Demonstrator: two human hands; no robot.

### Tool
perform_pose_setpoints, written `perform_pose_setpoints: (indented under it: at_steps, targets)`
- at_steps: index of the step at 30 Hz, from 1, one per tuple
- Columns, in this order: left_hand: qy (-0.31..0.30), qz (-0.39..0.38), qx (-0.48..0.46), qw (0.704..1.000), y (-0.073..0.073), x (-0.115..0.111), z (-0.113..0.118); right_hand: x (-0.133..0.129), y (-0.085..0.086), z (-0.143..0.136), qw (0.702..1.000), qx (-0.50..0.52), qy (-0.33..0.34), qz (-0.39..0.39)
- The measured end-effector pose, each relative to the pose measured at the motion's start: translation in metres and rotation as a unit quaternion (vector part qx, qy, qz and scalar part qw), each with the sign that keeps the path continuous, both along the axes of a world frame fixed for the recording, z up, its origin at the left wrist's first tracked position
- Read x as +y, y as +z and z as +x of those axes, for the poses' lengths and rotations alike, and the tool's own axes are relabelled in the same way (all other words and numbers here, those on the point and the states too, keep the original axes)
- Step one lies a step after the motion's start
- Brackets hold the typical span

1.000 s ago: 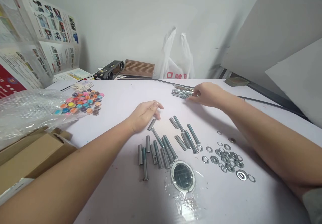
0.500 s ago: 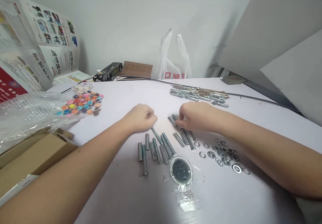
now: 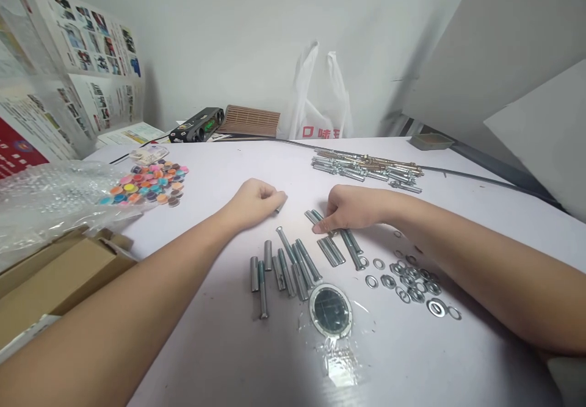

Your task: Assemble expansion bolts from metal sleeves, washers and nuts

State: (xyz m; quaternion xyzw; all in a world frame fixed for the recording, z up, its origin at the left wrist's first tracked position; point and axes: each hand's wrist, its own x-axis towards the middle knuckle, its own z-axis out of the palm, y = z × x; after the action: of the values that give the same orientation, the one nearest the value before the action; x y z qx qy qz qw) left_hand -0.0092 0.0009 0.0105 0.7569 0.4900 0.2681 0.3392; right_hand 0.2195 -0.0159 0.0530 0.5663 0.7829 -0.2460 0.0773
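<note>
My left hand (image 3: pixel 260 202) is closed above the table, with the tip of a metal piece (image 3: pixel 278 209) showing under its thumb; most of that piece is hidden. A long bolt (image 3: pixel 285 242) lies just below this hand, among several bolts and metal sleeves (image 3: pixel 254 274). My right hand (image 3: pixel 345 208) is bent down, thumb and fingers closed over the other group of parts; what they grip is hidden. Two short metal cylinders (image 3: pixel 314 216) stick out left of its thumb. Below it lie sleeves (image 3: pixel 330 251) side by side and long bolts (image 3: pixel 352 251).
Washers and nuts (image 3: pixel 414 282) are scattered by my right forearm. Assembled anchor bolts (image 3: pixel 366 164) are piled at the back. A round dark disc (image 3: pixel 330 310) lies in front, colourful caps (image 3: pixel 151 182) and a cardboard box (image 3: pixel 68 285) at left, a plastic bag (image 3: pixel 320 105) behind.
My left hand has moved away from the bolt beneath it, and a metal tip now shows under its thumb. My right thumb has shifted slightly left and down; sleeves beneath it lie closer together.
</note>
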Motion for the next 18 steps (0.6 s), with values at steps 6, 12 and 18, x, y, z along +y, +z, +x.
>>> perform_pose_setpoints:
  at_steps: [6, 12, 18]
  targets:
    - [0.024, -0.021, -0.111, 0.993, 0.001, 0.004, 0.001, -0.017, 0.013, -0.01, 0.996, 0.093, -0.009, 0.015]
    - [0.027, -0.029, -0.209, 0.977, -0.005, 0.004, 0.012, -0.034, 0.006, -0.027, 0.974, 0.226, 0.015, -0.006]
    - [0.02, 0.0, -0.209, 0.978, -0.006, -0.003, 0.019, -0.029, -0.006, -0.031, 0.965, 0.256, 0.015, 0.049]
